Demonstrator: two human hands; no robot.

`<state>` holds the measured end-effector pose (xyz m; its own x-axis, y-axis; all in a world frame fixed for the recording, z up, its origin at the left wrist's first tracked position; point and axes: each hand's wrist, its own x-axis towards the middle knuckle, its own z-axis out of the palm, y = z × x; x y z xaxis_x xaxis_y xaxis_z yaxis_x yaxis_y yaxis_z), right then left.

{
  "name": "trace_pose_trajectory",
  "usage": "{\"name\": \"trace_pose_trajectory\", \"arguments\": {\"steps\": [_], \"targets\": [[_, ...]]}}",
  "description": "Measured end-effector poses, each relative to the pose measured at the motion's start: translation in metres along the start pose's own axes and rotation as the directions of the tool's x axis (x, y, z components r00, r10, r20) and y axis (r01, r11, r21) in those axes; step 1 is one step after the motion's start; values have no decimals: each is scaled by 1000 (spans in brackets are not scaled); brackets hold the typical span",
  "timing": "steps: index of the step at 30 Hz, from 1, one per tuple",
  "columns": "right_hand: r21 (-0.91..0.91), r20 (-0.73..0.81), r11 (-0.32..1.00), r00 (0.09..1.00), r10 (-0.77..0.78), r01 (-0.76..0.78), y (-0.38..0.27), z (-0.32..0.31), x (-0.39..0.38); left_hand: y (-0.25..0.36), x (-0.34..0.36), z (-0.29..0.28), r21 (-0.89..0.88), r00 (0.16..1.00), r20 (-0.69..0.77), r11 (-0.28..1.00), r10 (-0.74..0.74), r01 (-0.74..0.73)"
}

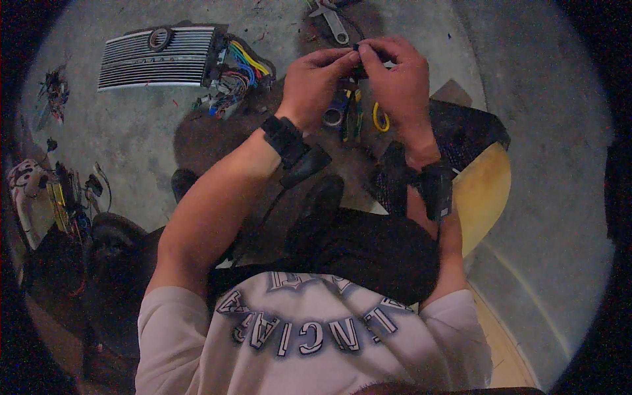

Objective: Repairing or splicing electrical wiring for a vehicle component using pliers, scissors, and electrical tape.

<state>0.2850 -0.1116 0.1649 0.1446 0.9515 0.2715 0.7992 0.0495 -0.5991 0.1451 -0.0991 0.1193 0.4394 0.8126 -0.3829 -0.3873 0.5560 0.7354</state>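
- Work in hand: a small black piece [356,47] sits between the fingertips of both hands, above the grey concrete floor [546,138]; whether it is one part or two being joined is too small to tell.
- Done so far: the silver ribbed metal panel unit [158,59] lies apart at the upper left, its multicoloured wire bundle [247,69] loose at one end. Nothing shows the handling of the black piece as finished; what remains cannot be told.
- Left hand [316,85]: thumb and forefinger pinch the piece from the left, the forearm reaching up and inward.
- Right hand [403,82]: thumb and forefinger pinch from the right, close against the left fingertips, the wrist bent inward.
- Around them: a silver flat-headed metal tool [334,26] lies just beyond; a yellow loop [380,118] shows below the right hand.
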Motion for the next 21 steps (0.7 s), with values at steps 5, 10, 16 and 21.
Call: {"name": "trace_pose_trajectory", "arguments": {"steps": [5, 10, 16, 21], "targets": [[253, 280, 880, 901, 332, -402, -11, 2, 4, -9, 6, -10, -48, 1000, -18, 999, 3, -4], [257, 268, 895, 917, 297, -365, 2, 20, 2, -10, 3, -18, -22, 999, 40, 999, -26, 27], [319, 265, 814, 870, 416, -486, 10, 15, -4, -17, 10, -16, -99, 985, 133, 987, -110, 124], [420, 201, 777, 883, 423, -468, 12, 32, -6, -26, 12, -32, -108, 984, 129, 985, -120, 135]]}}
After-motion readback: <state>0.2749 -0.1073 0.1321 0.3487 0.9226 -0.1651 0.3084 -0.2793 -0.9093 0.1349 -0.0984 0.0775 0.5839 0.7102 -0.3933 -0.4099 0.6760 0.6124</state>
